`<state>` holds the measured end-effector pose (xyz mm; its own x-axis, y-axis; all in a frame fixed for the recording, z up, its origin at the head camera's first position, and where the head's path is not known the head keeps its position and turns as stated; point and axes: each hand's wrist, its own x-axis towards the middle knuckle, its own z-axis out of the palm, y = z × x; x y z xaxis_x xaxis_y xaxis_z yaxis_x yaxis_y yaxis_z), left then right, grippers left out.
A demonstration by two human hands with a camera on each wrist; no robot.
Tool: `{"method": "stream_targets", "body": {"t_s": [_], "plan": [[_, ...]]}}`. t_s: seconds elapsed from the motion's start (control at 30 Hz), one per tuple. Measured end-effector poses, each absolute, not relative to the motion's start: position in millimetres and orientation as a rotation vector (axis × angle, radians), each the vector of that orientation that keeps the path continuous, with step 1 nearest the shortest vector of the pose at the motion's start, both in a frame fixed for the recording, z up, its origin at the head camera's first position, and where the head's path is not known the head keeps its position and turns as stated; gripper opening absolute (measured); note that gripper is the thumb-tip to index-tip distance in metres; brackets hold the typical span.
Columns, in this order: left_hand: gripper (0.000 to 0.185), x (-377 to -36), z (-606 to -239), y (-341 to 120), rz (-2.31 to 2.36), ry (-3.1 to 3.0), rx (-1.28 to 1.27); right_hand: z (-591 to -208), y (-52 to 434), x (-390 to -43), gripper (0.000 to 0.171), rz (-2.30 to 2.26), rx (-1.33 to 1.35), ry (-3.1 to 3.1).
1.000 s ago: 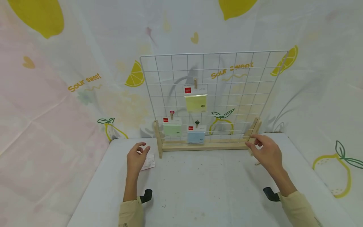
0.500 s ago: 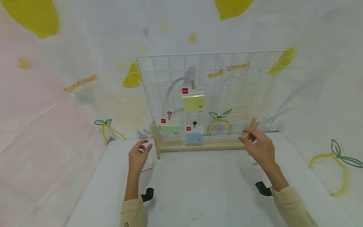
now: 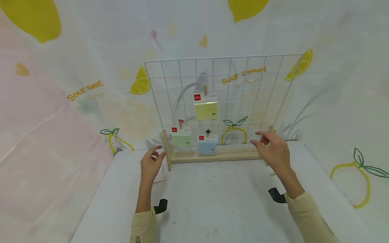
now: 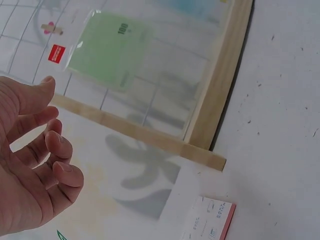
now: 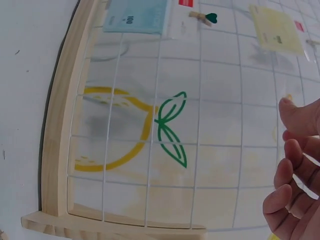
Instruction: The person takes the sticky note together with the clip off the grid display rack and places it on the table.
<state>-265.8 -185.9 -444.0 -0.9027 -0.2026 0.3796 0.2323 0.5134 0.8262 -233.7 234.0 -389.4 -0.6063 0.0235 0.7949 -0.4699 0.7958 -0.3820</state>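
Observation:
A white wire grid (image 3: 255,87) stands upright in a wooden base (image 3: 231,157). Small clothespins hold three packs of sticky notes on it: a yellow pack (image 3: 206,111) higher up, a green pack (image 3: 181,139) lower left and a blue pack (image 3: 207,147) beside that. My left hand (image 3: 151,165), loosely curled with nothing in it, is near the left wooden foot (image 3: 166,150); its wrist view shows the green pack (image 4: 102,50) beyond the thumb. My right hand (image 3: 275,152), also holding nothing, has its fingers bent in front of the grid's lower right, overlapping the right foot.
Behind the left hand a small printed pad (image 4: 207,220) with a red edge lies on the white table (image 3: 212,202). A small stick-like piece (image 3: 273,174) lies near the right foot. Lemon-printed cloth (image 3: 115,67) hangs behind and along the sides.
My right hand has moved left and up, from the right foot to in front of the grid. My left hand has shifted slightly right and up. The packs stay clipped in place.

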Motion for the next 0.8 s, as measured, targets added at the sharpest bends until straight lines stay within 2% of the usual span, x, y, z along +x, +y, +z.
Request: {"method": "stream_targets", "body": {"t_s": [0.8], "plan": [[0.032, -280, -417, -168, -1.424, -2.213, -0.157, -360, 208, -247, 0.038, 0.815, 0.412, -2.056]]}}
